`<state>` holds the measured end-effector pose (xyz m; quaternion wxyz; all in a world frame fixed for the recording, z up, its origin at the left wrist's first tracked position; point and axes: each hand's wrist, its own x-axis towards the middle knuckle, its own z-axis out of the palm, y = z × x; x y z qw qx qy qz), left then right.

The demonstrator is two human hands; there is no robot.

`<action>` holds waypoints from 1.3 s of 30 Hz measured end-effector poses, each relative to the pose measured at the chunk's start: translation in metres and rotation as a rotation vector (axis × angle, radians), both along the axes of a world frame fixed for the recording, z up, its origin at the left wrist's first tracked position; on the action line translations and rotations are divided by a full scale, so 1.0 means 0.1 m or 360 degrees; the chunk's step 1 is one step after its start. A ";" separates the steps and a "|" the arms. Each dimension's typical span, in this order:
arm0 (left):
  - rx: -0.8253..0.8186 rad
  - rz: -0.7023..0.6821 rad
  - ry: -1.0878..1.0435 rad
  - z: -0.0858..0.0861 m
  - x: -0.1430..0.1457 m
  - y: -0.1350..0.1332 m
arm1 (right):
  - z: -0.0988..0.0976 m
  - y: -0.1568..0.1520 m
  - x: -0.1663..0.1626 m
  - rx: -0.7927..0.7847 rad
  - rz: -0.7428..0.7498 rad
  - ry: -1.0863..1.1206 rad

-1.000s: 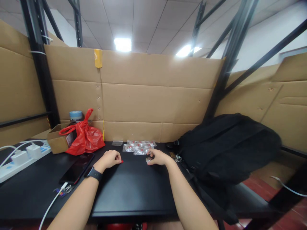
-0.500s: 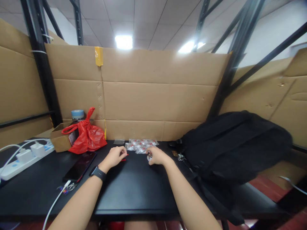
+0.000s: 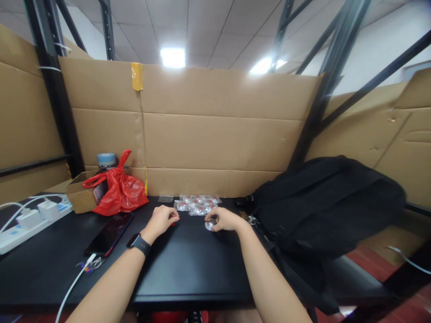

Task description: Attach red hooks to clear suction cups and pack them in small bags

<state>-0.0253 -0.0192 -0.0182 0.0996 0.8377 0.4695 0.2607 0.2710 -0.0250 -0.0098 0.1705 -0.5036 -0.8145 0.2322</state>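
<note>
My right hand [image 3: 222,220] grips a small round disc [image 3: 211,225], clear or silvery, by its edge, low over the black table [image 3: 191,269]. To its left, my left hand [image 3: 164,218], with a dark watch on the wrist, is closed with the fingers curled together. A bit of something red [image 3: 173,224] shows under its fingertips; whether it is held or lies on the table I cannot tell. Just beyond both hands lies a cluster of several small clear packets [image 3: 198,205] with red inside. A flat clear piece [image 3: 165,198] lies left of them.
A black backpack [image 3: 330,211] fills the right side, with keys [image 3: 252,220] by it. At left are a phone [image 3: 109,235], a white cable [image 3: 74,287], a red plastic bag [image 3: 121,193], a cardboard box [image 3: 81,197] and a power strip [image 3: 37,224]. Cardboard panels [image 3: 215,139] stand behind.
The disc in my right hand now shows more fully, tilted toward me. My left hand has barely moved, and less red shows at its fingertips. The view has shifted slightly.
</note>
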 end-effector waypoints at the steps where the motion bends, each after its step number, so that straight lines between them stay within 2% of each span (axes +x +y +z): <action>1: 0.0022 0.0026 0.0021 -0.01 -0.01 0.00 | 0.00 0.00 0.01 -0.0005 0.0009 -0.0015; 4: 0.0042 0.0095 0.0032 -0.01 0.00 -0.01 | -0.01 0.00 0.02 0.0011 0.0005 -0.0036; 7: -0.0001 0.0159 -0.0048 0.01 0.03 -0.03 | 0.00 0.00 -0.05 0.0138 -0.0068 0.0054; 11: -0.0054 0.0192 -0.0204 0.00 0.08 -0.06 | -0.05 0.00 -0.35 0.0269 -0.0067 0.0551; 15: -0.0036 0.0178 -0.0316 -0.05 0.13 -0.05 | -0.16 -0.05 -0.76 0.0150 0.0109 0.1147; 20: -0.0020 0.0151 -0.0402 -0.08 0.18 -0.04 | -0.23 -0.12 -0.99 0.0055 0.0189 0.1456; 30: 0.0061 0.0115 -0.0427 -0.04 0.22 -0.11 | -0.25 -0.11 -1.00 0.0028 0.0055 0.1514; 34: 0.0160 0.0161 -0.0470 0.01 0.25 -0.15 | -0.27 -0.05 -0.94 -0.0001 -0.0072 0.1245; 39: 0.0216 0.0195 -0.0451 0.05 0.28 -0.17 | -0.26 -0.02 -0.89 0.0212 0.0044 0.1016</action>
